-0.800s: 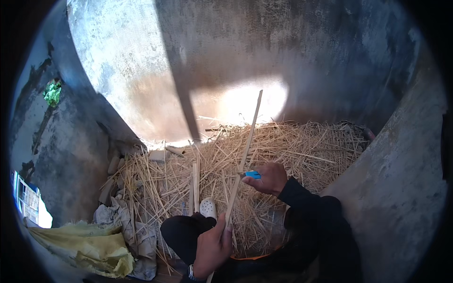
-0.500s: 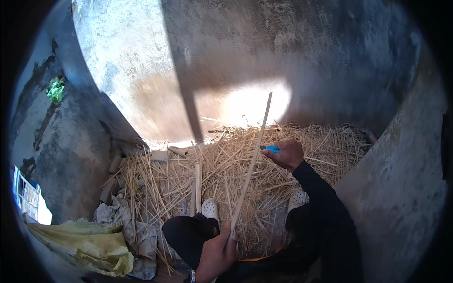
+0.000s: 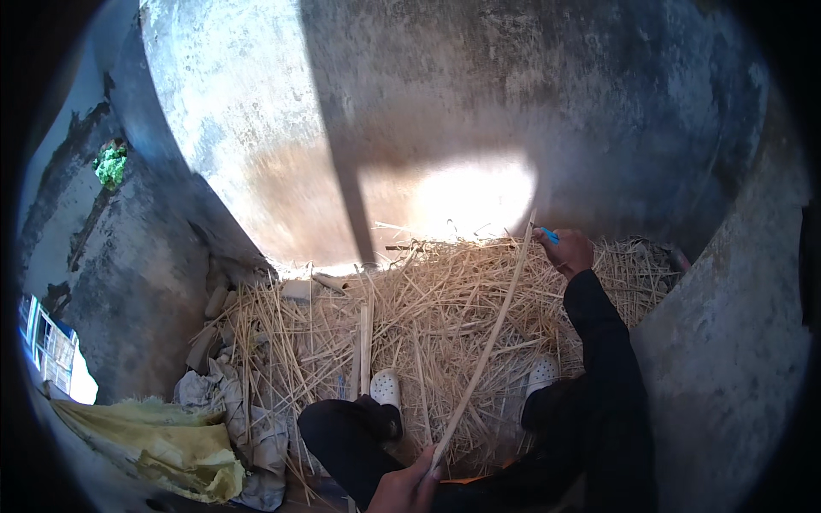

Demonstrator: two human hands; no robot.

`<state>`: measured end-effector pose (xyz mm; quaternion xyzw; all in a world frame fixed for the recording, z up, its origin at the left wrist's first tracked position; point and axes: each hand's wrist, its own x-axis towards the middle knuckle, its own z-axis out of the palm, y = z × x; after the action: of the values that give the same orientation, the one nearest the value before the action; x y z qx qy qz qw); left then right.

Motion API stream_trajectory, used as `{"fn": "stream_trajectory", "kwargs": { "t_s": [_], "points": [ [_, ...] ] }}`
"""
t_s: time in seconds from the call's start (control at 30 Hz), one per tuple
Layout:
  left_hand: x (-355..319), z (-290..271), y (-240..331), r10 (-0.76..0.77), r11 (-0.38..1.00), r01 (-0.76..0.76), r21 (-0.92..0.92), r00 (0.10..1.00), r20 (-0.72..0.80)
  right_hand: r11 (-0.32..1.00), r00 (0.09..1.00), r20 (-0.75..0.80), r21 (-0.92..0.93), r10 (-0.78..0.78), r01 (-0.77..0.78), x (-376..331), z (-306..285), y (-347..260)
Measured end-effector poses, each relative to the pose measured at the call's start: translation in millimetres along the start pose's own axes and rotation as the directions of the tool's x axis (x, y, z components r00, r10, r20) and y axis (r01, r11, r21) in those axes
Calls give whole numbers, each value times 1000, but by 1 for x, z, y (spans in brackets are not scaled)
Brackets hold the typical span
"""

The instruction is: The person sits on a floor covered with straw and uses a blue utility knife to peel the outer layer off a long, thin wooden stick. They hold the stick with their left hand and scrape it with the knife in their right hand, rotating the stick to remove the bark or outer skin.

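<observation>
A long, thin strip of split bamboo (image 3: 491, 338) slants up and away from me, slightly bowed. My left hand (image 3: 405, 490) is closed around its near end, low in the picture. Close to the strip's far end, my right hand (image 3: 570, 253) is closed on a small blue-handled knife (image 3: 550, 235). The knife's tip reaches to the strip; its blade is too small to make out clearly. Beneath lies a thick litter of pale shavings and thin strips (image 3: 445, 291), with my feet in light clogs (image 3: 386, 387) among them.
A tall plastered wall (image 3: 445, 94) stands ahead, partly sunlit, and another wall (image 3: 727, 342) closes the right side. Wider bamboo pieces (image 3: 365, 342) stand near my left foot. At lower left lie a yellowish sack (image 3: 158, 440) and a grey cloth (image 3: 256, 453).
My right hand and the knife have moved away from me along the strip to its far end. My left hand has dropped lower, and the strip leans further right and bows.
</observation>
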<state>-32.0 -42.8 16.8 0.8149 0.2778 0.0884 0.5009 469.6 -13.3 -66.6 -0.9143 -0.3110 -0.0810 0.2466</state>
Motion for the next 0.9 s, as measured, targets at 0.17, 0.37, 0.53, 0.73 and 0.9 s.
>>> {"fn": "stream_trajectory", "kwargs": {
  "t_s": [0.17,0.37,0.53,0.73,0.9],
  "points": [
    [-19,9,-3,-60,987,68,-148,996,59,918,923,14,94,385,-384,-2,14,59],
    [39,-6,-46,-181,610,240,-755,970,162,990,978,207,142,-39,10,-45,-7,-3],
    [62,-10,-36,-181,585,207,-784,976,122,739,723,197,335,-662,585,-151,-22,-120],
    [51,-9,-29,-211,722,193,-665,976,54,767,774,150,342,-615,544,-154,-17,-133],
    [48,-9,-25,-226,796,183,-577,974,-3,640,675,104,447,-731,625,-187,-11,-141]
  ]
}}
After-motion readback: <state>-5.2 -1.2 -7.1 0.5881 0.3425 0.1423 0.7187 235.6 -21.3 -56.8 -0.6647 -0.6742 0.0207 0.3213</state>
